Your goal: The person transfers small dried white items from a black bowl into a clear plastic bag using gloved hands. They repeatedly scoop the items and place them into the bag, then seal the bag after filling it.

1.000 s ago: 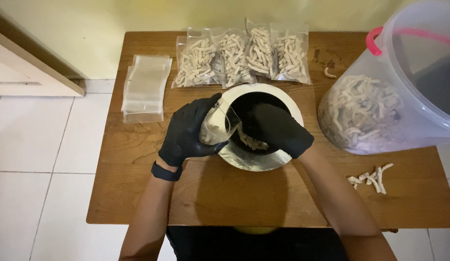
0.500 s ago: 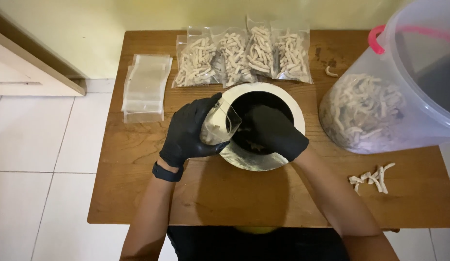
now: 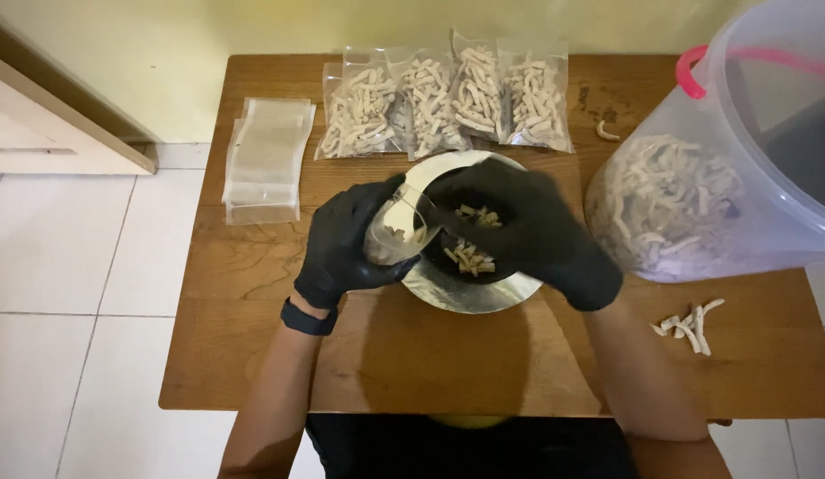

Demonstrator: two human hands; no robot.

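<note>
From the head camera, the left hand (image 3: 349,244), in a black glove, grips a small clear bag (image 3: 396,232) with its mouth tipped toward the bowl (image 3: 466,291), a silver-rimmed dish with a dark inside at the middle of the wooden table (image 3: 483,372). The gloved right hand (image 3: 530,226) reaches down into the bowl among pale snack sticks (image 3: 470,257); whether its fingers pinch any cannot be told. Filled bags (image 3: 448,102) lie behind the bowl, empty bags (image 3: 266,160) to the left, a tilted clear bucket (image 3: 723,177) to the right.

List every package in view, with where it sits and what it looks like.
Filled bags: four clear pouches of pale sticks, table's far edge.
Empty bags: flat clear stack, far left.
Open bag: clear, held by left hand.
Bucket: clear plastic, pink handle, right.
</note>
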